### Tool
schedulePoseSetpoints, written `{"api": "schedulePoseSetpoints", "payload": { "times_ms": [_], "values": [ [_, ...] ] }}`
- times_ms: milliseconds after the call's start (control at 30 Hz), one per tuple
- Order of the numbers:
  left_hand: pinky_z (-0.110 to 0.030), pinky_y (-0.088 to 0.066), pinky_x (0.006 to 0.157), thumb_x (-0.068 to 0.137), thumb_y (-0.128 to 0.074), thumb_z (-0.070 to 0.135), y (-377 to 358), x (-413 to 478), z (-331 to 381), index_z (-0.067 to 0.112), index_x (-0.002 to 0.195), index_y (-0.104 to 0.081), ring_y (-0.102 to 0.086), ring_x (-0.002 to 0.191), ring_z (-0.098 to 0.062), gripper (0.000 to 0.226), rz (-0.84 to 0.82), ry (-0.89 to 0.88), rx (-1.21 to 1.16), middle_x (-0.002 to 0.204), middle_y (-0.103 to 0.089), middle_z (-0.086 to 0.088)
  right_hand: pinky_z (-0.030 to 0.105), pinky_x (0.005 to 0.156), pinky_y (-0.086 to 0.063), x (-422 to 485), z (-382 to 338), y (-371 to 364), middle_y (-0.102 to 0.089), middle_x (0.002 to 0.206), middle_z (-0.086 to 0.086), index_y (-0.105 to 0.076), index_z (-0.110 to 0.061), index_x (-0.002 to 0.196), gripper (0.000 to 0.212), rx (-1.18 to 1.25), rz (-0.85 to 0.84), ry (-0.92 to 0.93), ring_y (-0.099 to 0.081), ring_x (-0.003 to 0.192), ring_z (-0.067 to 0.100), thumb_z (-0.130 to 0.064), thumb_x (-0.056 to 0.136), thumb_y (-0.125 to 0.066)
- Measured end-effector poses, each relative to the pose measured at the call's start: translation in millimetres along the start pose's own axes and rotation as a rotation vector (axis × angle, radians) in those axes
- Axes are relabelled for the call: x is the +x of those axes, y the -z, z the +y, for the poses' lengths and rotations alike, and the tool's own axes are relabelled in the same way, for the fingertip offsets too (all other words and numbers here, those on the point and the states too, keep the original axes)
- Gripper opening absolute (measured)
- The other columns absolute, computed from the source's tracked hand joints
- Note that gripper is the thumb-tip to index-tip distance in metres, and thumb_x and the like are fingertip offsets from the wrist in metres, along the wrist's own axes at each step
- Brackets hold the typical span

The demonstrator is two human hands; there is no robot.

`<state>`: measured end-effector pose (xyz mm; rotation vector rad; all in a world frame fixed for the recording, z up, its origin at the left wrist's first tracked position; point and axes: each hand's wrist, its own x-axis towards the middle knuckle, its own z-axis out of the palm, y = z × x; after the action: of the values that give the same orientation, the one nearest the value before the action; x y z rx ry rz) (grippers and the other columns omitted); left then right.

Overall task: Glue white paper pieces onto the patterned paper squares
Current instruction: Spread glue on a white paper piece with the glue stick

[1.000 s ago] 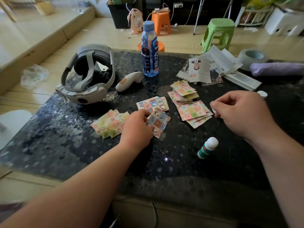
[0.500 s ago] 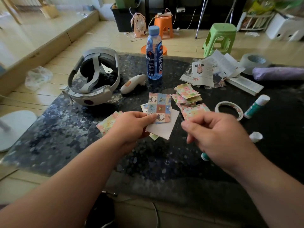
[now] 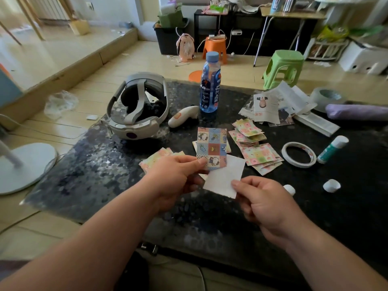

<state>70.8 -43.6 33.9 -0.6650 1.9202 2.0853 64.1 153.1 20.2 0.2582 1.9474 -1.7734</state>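
Observation:
My left hand (image 3: 178, 175) pinches the lower edge of a blue patterned paper square (image 3: 212, 148) and holds it up above the table. A white paper piece (image 3: 224, 177) lies partly behind that square, and my right hand (image 3: 264, 204) grips its lower right corner. Stacks of pink-green patterned squares (image 3: 258, 154) lie to the right, and a yellowish stack (image 3: 159, 156) lies to the left behind my left hand. A green glue stick (image 3: 332, 149) lies at the right. Its white cap (image 3: 331, 185) stands apart. A second glue stick's tip (image 3: 289, 189) shows beside my right hand.
A dark speckled table (image 3: 100, 177) holds a VR headset (image 3: 138, 110), a white controller (image 3: 182, 116), a blue water bottle (image 3: 210, 82), a tape ring (image 3: 299, 154), newspaper scraps (image 3: 273, 103) and a purple umbrella (image 3: 357, 112). A green stool (image 3: 283, 68) stands beyond.
My left hand lifted the blue patterned square with the white piece off the table. My right hand came in from the right and took the white piece's corner.

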Motion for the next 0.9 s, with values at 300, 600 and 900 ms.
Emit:
{"api": "schedulePoseSetpoints", "payload": {
  "times_ms": [300,600,900],
  "values": [
    [-0.028,-0.059,0.07,0.085,-0.074,-0.006,14,-14,-4,-0.006,0.093,-0.072,-0.074,0.077,-0.022,0.009,0.096,-0.176,-0.044,0.086,-0.077,-0.017,0.029,0.048,-0.033,-28,3,-2,-0.061,0.059,0.008,-0.067,-0.001,0.09,0.025,-0.073,0.085,-0.002,-0.039,0.047,0.015,-0.023,0.101,-0.062],
    [-0.042,-0.059,0.079,0.084,-0.076,0.007,10,-35,-1,0.016,0.076,-0.079,-0.072,0.087,-0.03,0.013,0.136,-0.371,0.108,0.087,-0.077,-0.011,0.023,0.042,-0.037,-53,2,21,-0.058,0.057,0.015,-0.071,-0.003,0.094,0.009,-0.069,0.102,-0.01,-0.048,0.044,0.014,-0.011,0.095,-0.069],
    [-0.033,-0.06,0.076,0.079,-0.081,-0.001,-7,-53,-1,0.017,0.092,-0.077,-0.071,0.08,-0.019,0.022,0.098,-0.335,0.085,0.087,-0.077,-0.003,0.037,0.059,-0.042,-51,2,24,-0.063,0.061,0.016,-0.076,-0.019,0.075,0.014,0.019,0.203,0.199,-0.054,0.055,0.021,-0.021,0.089,-0.076]
  ]
}}
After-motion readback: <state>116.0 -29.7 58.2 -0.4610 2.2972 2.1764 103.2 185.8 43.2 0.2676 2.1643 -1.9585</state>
